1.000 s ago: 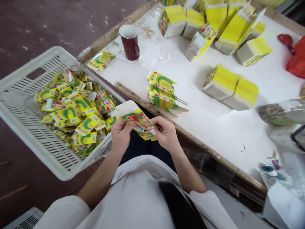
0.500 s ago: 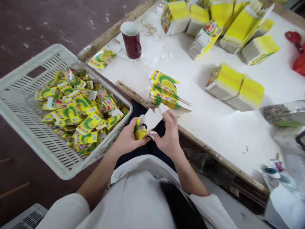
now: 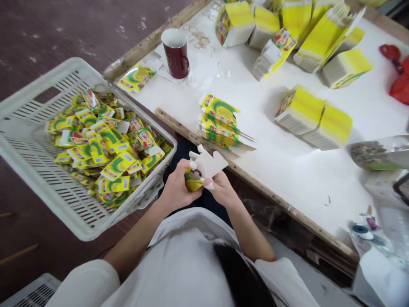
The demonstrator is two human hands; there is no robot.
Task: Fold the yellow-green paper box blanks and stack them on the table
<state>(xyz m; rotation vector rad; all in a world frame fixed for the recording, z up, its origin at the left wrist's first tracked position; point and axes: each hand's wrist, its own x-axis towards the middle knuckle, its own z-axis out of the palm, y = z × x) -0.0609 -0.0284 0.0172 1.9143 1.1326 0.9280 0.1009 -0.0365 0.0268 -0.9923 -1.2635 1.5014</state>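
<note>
Over my lap, just off the table edge, my left hand point(image 3: 179, 189) grips a small yellow-green carton point(image 3: 192, 184) with a round opening and raised white flaps. My right hand point(image 3: 223, 190) pinches the same carton from the right, thumb near its lower flap; its other fingers are partly hidden behind the white card. A short stack of flat yellow cartons point(image 3: 220, 117) lies on the table beyond my hands. To the left, a white plastic basket point(image 3: 75, 217) holds a heap of folded yellow cartons point(image 3: 108, 149).
A wooden strip point(image 3: 255, 183) edges the white table point(image 3: 255, 149). A maroon mug point(image 3: 177, 55) stands at the back left. Bundled cartons point(image 3: 300, 108) sit farther right and back, with a red item point(image 3: 401, 87) and a clear bag point(image 3: 370, 153) at the right.
The carton's white flaps now stand up and spread apart. My right hand's fingers have come down from the top of the card to its lower right side.
</note>
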